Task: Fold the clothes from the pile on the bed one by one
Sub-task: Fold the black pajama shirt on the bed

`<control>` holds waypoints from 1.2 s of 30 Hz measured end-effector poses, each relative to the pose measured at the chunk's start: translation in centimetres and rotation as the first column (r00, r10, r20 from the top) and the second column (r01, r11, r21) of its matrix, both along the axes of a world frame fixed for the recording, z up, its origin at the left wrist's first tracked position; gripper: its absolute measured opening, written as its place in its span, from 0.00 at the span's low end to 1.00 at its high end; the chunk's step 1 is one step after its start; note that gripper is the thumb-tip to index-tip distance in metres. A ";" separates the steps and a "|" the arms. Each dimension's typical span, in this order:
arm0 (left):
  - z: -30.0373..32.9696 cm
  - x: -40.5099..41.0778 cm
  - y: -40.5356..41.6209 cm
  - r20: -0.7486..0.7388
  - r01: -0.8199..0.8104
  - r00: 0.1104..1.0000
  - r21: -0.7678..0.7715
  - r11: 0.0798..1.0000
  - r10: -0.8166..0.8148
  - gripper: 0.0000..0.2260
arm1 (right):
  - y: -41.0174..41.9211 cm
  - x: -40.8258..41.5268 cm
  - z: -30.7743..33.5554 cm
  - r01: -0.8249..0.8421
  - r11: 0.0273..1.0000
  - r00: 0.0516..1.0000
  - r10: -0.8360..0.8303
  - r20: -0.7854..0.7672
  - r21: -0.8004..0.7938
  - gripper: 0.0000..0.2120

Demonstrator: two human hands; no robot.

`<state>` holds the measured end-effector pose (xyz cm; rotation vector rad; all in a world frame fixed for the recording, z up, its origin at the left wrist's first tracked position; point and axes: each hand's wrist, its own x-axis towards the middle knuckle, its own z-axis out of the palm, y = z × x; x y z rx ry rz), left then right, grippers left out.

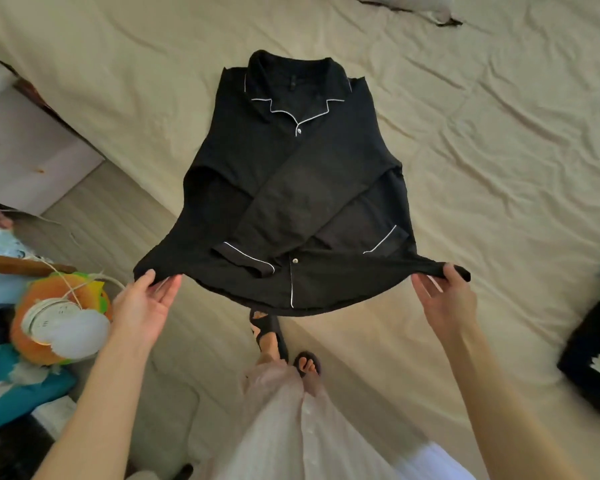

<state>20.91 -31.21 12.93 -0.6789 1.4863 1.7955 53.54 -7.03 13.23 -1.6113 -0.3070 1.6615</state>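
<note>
Both hem corners of shirt [293, 188] are pinched: L hand [145, 303] at one, R hand [445, 296] at other. Sleeves are crossed over shirt front; collar end is laid on bed [499, 133].

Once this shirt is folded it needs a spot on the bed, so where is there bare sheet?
Bare sheet lies right of the black shirt, up to the pillow, and also left of its collar. The right edge by the black-and-white cloth is crowded.

No legible txt; white round device [54, 315] maybe has marks, too blurry.
</note>
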 end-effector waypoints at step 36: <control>-9.6 -18.6 28.4 -0.275 0.118 0.825 -0.771 0.626 -0.494 0.15 | 25.7 -20.7 -9.6 -0.217 0.957 0.902 0.272 0.334 -0.193 0.17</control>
